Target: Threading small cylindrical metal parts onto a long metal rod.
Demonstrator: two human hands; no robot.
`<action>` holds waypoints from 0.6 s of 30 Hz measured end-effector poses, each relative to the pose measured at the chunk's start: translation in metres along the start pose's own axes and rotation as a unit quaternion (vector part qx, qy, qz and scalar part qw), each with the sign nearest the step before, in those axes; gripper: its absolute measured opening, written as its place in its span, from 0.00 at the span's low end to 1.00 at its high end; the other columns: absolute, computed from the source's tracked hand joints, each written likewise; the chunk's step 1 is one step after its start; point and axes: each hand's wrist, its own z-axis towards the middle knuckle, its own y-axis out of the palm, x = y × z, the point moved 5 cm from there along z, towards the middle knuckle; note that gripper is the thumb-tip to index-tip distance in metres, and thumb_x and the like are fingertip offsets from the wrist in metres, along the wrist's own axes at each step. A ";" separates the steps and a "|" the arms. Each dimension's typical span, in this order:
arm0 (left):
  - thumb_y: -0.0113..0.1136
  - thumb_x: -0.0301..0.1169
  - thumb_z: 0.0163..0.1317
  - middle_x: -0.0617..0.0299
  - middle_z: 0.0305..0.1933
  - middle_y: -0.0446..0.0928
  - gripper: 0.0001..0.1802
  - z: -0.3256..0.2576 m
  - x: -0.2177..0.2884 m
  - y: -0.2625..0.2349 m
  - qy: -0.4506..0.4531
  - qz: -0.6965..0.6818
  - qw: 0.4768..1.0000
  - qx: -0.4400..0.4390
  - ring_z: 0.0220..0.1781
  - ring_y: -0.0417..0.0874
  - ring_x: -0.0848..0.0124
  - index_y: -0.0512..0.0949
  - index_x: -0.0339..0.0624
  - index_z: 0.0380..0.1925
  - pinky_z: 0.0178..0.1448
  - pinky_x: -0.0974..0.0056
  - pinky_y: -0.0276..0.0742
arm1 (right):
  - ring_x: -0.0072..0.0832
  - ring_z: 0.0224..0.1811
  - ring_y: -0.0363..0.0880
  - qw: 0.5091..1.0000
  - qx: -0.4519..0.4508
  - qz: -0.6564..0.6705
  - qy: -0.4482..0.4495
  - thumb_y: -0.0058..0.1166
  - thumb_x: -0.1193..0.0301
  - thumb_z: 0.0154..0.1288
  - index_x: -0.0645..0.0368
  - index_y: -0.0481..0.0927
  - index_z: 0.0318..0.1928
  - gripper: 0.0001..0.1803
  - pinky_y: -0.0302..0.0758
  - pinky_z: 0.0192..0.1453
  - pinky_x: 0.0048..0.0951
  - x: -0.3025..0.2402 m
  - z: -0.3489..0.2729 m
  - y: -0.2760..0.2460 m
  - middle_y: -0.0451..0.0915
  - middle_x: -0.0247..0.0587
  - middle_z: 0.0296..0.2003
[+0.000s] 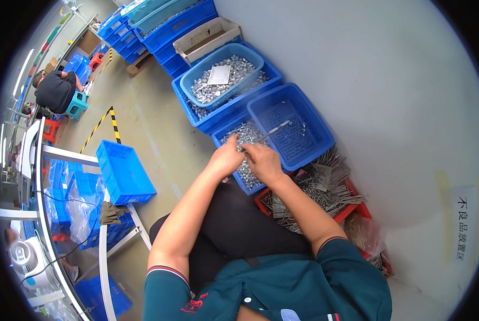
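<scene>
A thin metal rod (274, 130) slants up and to the right from my fingers, its far end over a blue perforated basket (318, 120). My right hand (264, 162) is closed with the rod's near end at its fingertips. Close beside it, my left hand (228, 158) pinches at the same spot; whatever sits between its fingers is too small to make out. Both hands are above a blue bin (248, 188) holding many small silvery metal parts (244, 131). A few small ring-ended parts (303, 128) lie in the perforated basket.
To the right, a red bin (352, 187) holds many thin metal rods (322, 184). Ahead stands a light-blue basket (185, 85) of metal parts; blue crates (178, 24) are stacked behind. A blue tray (124, 171) rests on a white frame at left. A person (56, 91) sits far left.
</scene>
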 end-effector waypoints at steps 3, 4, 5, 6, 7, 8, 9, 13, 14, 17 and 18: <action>0.46 0.30 0.52 0.39 0.36 0.78 0.33 -0.013 0.001 -0.007 0.002 -0.002 1.000 -0.008 0.28 0.82 0.55 0.59 0.38 0.62 0.36 0.55 0.77 | 0.41 0.34 0.79 1.000 0.010 0.003 0.020 0.53 0.76 0.53 0.53 0.79 0.40 0.12 0.75 0.36 0.36 0.021 -0.001 0.002 0.80 0.43 0.34; 0.47 0.31 0.53 0.40 0.35 0.78 0.31 -0.017 0.000 -0.010 0.004 0.000 1.000 -0.007 0.24 0.81 0.56 0.61 0.38 0.60 0.39 0.56 0.77 | 0.42 0.36 0.79 0.999 0.004 -0.007 0.049 0.52 0.76 0.55 0.54 0.78 0.41 0.12 0.75 0.38 0.36 0.033 -0.001 0.002 0.80 0.44 0.35; 0.47 0.31 0.53 0.40 0.35 0.78 0.31 -0.023 -0.003 -0.014 0.001 -0.001 1.000 -0.006 0.24 0.81 0.56 0.61 0.38 0.60 0.39 0.56 0.77 | 0.43 0.37 0.79 0.997 -0.003 -0.016 0.077 0.51 0.75 0.56 0.55 0.78 0.42 0.11 0.75 0.41 0.37 0.044 0.000 0.003 0.80 0.46 0.37; 0.49 0.34 0.54 0.42 0.36 0.78 0.30 -0.028 -0.006 -0.019 0.009 0.005 1.000 -0.006 0.28 0.82 0.56 0.63 0.37 0.59 0.42 0.56 0.76 | 0.44 0.38 0.78 0.995 -0.001 -0.016 0.094 0.50 0.73 0.57 0.55 0.78 0.42 0.11 0.74 0.41 0.39 0.056 0.000 0.001 0.79 0.47 0.36; 0.51 0.36 0.54 0.43 0.36 0.79 0.29 -0.032 -0.012 -0.023 0.015 0.010 1.000 -0.005 0.31 0.82 0.57 0.66 0.37 0.57 0.45 0.56 0.75 | 0.45 0.38 0.77 0.994 0.000 -0.016 0.111 0.49 0.72 0.59 0.55 0.77 0.42 0.10 0.74 0.42 0.41 0.067 0.001 -0.002 0.79 0.48 0.35; 0.53 0.41 0.55 0.48 0.37 0.79 0.26 -0.033 -0.030 -0.025 0.040 0.025 0.998 0.050 0.39 0.81 0.58 0.72 0.37 0.51 0.50 0.57 0.72 | 0.46 0.39 0.77 0.991 -0.010 -0.019 0.134 0.49 0.71 0.59 0.54 0.77 0.43 0.11 0.73 0.44 0.41 0.079 0.004 -0.002 0.79 0.49 0.36; 0.53 0.41 0.55 0.48 0.37 0.79 0.26 -0.037 -0.035 -0.030 0.039 0.023 0.998 0.050 0.39 0.81 0.58 0.72 0.37 0.51 0.50 0.57 0.72 | 0.46 0.40 0.77 0.987 -0.019 -0.024 0.160 0.49 0.71 0.59 0.54 0.77 0.44 0.12 0.73 0.46 0.42 0.096 0.003 -0.003 0.79 0.50 0.37; 0.55 0.45 0.56 0.51 0.32 0.80 0.21 -0.050 -0.071 -0.044 -0.020 -0.045 0.998 0.043 0.38 0.81 0.61 0.80 0.37 0.38 0.44 0.60 0.74 | 0.45 0.41 0.77 0.957 -0.047 -0.097 0.268 0.50 0.70 0.59 0.58 0.76 0.46 0.14 0.73 0.46 0.41 0.142 -0.001 -0.007 0.79 0.49 0.39; 0.56 0.45 0.57 0.52 0.30 0.80 0.21 -0.056 -0.084 -0.047 -0.038 -0.079 0.995 0.048 0.35 0.81 0.63 0.80 0.37 0.37 0.42 0.61 0.74 | 0.45 0.41 0.77 0.959 -0.038 -0.095 0.264 0.50 0.70 0.59 0.58 0.76 0.47 0.15 0.73 0.46 0.41 0.140 -0.001 -0.009 0.79 0.49 0.40; 0.56 0.44 0.59 0.68 0.18 0.68 0.19 -0.071 -0.128 -0.056 -0.041 -0.230 0.968 0.094 0.22 0.66 0.79 0.78 0.36 0.26 0.26 0.70 0.63 | 0.44 0.40 0.77 0.978 -0.030 -0.071 0.193 0.51 0.71 0.58 0.57 0.76 0.45 0.13 0.73 0.45 0.40 0.103 0.006 -0.003 0.78 0.47 0.38; 0.55 0.43 0.61 0.73 0.16 0.63 0.19 -0.077 -0.130 -0.059 -0.024 -0.276 0.953 0.123 0.20 0.59 0.82 0.75 0.39 0.21 0.23 0.73 0.55 | 0.44 0.40 0.77 0.985 -0.034 -0.064 0.156 0.51 0.71 0.58 0.58 0.76 0.44 0.13 0.73 0.44 0.40 0.090 0.007 0.004 0.78 0.46 0.38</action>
